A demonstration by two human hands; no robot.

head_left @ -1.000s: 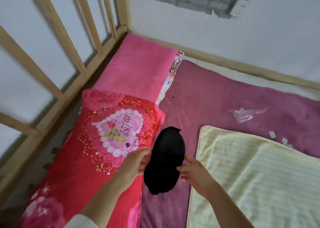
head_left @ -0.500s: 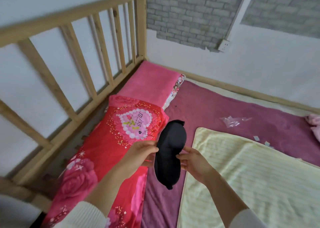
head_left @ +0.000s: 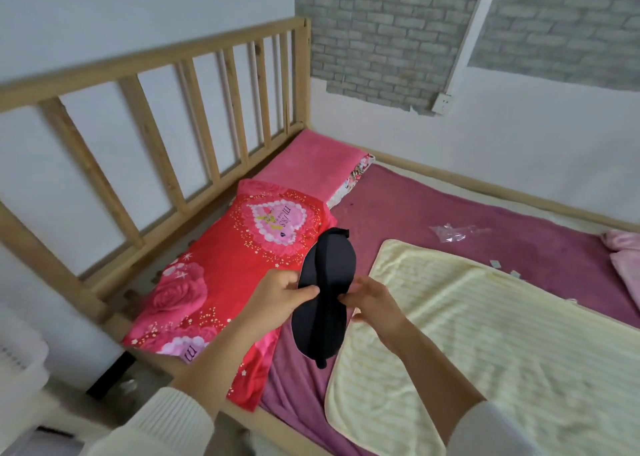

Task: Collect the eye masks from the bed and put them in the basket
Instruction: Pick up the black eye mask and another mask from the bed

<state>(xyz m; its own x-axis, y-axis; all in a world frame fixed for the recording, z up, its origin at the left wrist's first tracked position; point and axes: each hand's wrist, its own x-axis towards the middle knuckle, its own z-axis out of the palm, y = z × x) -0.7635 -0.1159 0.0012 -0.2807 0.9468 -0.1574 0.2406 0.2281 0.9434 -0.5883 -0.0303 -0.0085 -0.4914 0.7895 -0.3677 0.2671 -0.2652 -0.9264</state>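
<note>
A black eye mask (head_left: 327,294) hangs upright above the bed, pinched at its narrow middle from both sides. My left hand (head_left: 277,298) grips its left edge and my right hand (head_left: 372,298) grips its right edge. The mask is over the seam between the red pillow (head_left: 221,282) and the purple sheet (head_left: 433,209). A white basket (head_left: 20,362) shows partly at the left edge, on the floor beside the bed; its inside is hidden.
A wooden slatted headboard (head_left: 156,136) runs along the left. A pink pillow (head_left: 311,164) lies at the far corner. A yellow striped blanket (head_left: 485,334) covers the right. A clear plastic wrapper (head_left: 450,232), paper scraps and pink cloth (head_left: 623,258) lie beyond.
The view has pulled back and up, bringing the headboard, the bed's near edge and the white basket into sight. Both hands still hold the mask, pinched narrower at its middle.
</note>
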